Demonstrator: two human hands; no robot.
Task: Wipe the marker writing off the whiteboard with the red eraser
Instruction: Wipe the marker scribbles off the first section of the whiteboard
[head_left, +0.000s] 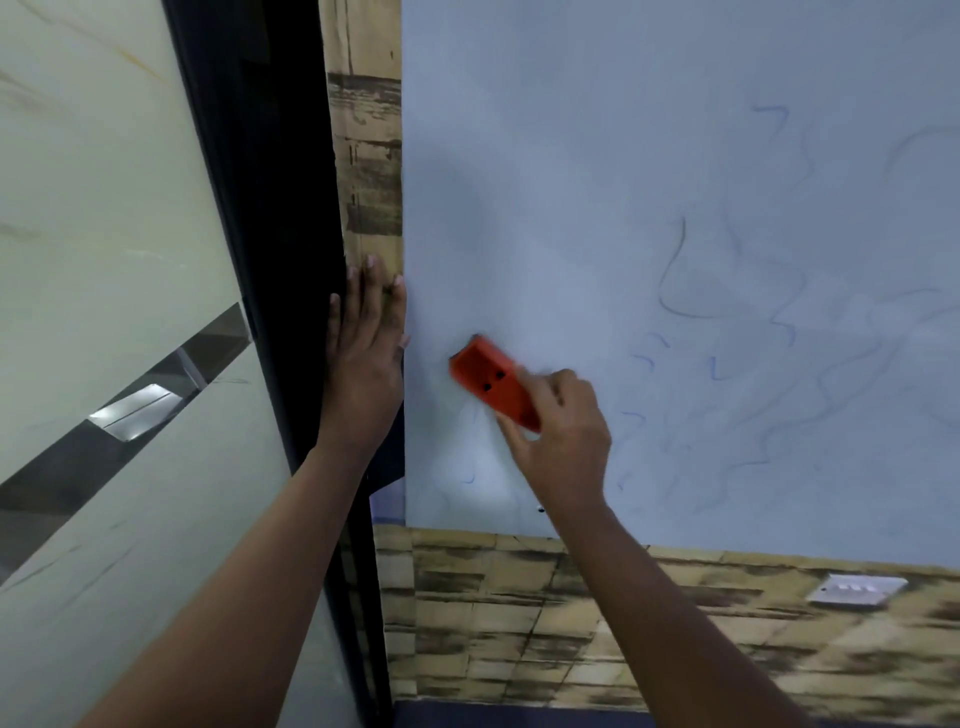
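The whiteboard (597, 156) fills the upper right of the head view. Faint blue and dark marker squiggles (691, 280) remain across its right half, and a few small marks sit low near its left side. My right hand (563, 431) grips the red eraser (491, 382) and holds it against the board near its lower left. My left hand (366, 353) rests flat, fingers straight, on the wall strip at the board's left edge.
A black door frame (280, 260) and a frosted glass panel (104, 260) stand to the left. A brick-pattern wall (545, 623) runs below the board, with a white switch plate (857, 590) at the lower right.
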